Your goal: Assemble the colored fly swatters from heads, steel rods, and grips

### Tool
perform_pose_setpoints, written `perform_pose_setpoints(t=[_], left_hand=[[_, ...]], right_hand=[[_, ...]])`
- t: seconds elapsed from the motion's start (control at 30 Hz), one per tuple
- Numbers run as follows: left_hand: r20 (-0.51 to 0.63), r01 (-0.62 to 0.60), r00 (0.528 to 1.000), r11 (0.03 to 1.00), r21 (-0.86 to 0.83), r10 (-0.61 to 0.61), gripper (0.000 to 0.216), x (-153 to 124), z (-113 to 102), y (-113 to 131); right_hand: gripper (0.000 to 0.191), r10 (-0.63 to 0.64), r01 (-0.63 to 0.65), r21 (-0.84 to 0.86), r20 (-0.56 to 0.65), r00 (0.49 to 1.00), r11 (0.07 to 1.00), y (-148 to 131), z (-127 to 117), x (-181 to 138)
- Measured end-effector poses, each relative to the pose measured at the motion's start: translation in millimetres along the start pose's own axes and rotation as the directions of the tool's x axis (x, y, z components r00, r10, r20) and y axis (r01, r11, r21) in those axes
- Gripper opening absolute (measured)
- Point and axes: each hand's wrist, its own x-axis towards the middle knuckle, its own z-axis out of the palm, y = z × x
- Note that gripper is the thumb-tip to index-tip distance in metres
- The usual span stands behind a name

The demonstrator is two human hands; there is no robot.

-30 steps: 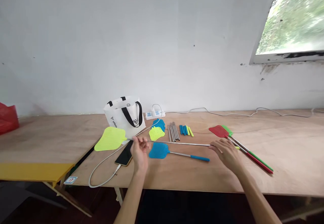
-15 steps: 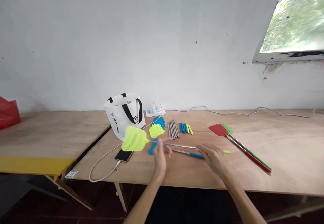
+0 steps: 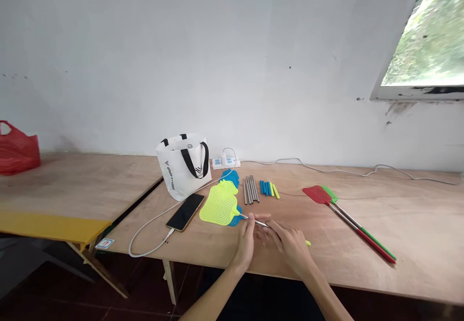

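Observation:
A yellow fly swatter lies across the plywood table, its metal shaft running right to a yellow grip tip. My left hand pinches the shaft just behind the head. My right hand is closed over the shaft's far part, close beside the left. A blue fly swatter lies under the yellow head, mostly hidden. Several bare metal rods and loose blue and yellow grips lie just beyond.
A phone on a white cable lies left of the swatter, with a white tote bag and a power strip behind. Red and green swatters lie at right. A red bag sits far left on a second table.
The yellow swatter has slid right and its shaft has shortened as my hands came together. Its head now covers the blue swatter. The view has shifted slightly.

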Motion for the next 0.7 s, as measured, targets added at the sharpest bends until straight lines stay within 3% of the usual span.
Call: perform_pose_setpoints(t=[0.1, 0.23, 0.3, 0.37, 0.47, 0.63, 0.7], left_hand=[[-0.163, -0.071, 0.985, 0.993, -0.095, 0.055, 0.06, 11, -17, 17], [-0.389, -0.271, 0.898, 0.955, -0.122, 0.205, 0.059, 31, -63, 59], [-0.426, -0.316, 0.872, 0.942, -0.115, 0.241, 0.059, 36, -81, 76], [-0.396, -0.305, 0.887, 0.946, -0.11, 0.239, 0.056, 38, -90, 84], [-0.329, -0.251, 0.921, 0.964, -0.089, 0.209, 0.055, 37, -89, 83], [-0.374, -0.262, 0.895, 0.965, 0.001, 0.243, 0.064, 38, -75, 66], [-0.338, -0.249, 0.911, 0.968, 0.008, 0.237, 0.063, 35, -63, 57]], right_hand=[[0.036, -0.063, 0.056, -0.107, -0.057, 0.996, 0.993, 30, -6, -2], [0.042, -0.068, 0.014, -0.211, -0.25, 0.966, 0.977, 94, -28, -8], [0.045, -0.034, -0.032, -0.216, -0.293, 0.956, 0.976, 118, -34, -13], [0.047, 0.003, -0.06, -0.185, -0.292, 0.957, 0.981, 132, -36, -18], [0.045, 0.042, -0.081, -0.128, -0.283, 0.958, 0.988, 139, -35, -22], [0.045, 0.015, -0.069, -0.156, -0.324, 0.946, 0.985, 136, -32, -21], [0.046, 0.019, -0.071, -0.152, -0.316, 0.948, 0.986, 123, -29, -19]])
